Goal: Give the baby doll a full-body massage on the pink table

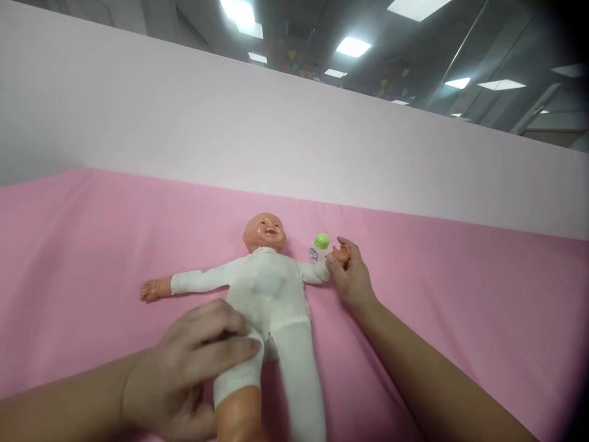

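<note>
Closed around one white cloth leg of the doll (271,288), the left hand (184,368) pinches the soft fabric. The right hand (352,279) clasps the doll's small, glossy plastic hand. Smooth-headed and soft-bodied, the doll lies face up with arms spread, midway across a smooth pink sheet (460,294). A small clear bottle (319,247) with a rounded green cap stands beside its shoulder, toward the sheet's far edge.

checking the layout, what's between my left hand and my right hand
The doll, in its white suit, lies between them: left hand on its thigh, right hand holding its hand, seen in the head view.
</note>
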`<state>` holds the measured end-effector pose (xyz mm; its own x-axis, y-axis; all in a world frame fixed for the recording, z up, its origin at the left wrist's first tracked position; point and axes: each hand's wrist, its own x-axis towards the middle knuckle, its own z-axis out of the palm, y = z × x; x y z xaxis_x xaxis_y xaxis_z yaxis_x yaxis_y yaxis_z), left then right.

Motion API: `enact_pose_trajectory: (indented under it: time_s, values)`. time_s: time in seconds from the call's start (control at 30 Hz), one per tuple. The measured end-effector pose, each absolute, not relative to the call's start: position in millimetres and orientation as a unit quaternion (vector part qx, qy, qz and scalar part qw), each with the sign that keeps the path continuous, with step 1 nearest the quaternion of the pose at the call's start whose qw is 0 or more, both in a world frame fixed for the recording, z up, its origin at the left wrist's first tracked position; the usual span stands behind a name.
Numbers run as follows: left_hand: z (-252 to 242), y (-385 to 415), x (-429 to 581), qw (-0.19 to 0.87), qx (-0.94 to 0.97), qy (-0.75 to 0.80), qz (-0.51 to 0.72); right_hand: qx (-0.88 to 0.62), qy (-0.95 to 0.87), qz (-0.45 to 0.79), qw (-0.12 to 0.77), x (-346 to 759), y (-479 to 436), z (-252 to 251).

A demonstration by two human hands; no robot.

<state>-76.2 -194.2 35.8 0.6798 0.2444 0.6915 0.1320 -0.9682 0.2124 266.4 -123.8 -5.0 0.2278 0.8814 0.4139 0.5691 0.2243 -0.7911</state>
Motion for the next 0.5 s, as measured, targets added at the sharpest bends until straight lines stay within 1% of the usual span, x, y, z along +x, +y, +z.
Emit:
enact_pose_trajectory:
  time_s: [0.07,0.13,0.23,0.37,0.5]
  values:
    - [36.7,-200.3,-71.2,0.088,0.922,0.080,0.370,-0.668,-0.558,0.149,0.469,281.2,-117.4,-4.4]
    - [36.7,-204.4,-66.5,0.091,0.930,0.068,0.350,-0.721,-0.541,0.155,0.404,294.8,-111.0,-5.0]
    - [36.8,-207.8,-61.7,0.091,0.941,0.056,0.321,-0.749,-0.545,0.176,0.333,308.7,-103.5,-8.5]
    - [34.4,-207.0,-65.0,0.086,0.940,0.057,0.325,-0.754,-0.544,0.183,0.320,313.1,-98.9,-13.1]
    - [25.5,-192.0,-83.8,0.034,0.912,0.105,0.396,-0.751,-0.532,0.152,0.360,305.7,-102.0,-9.7]
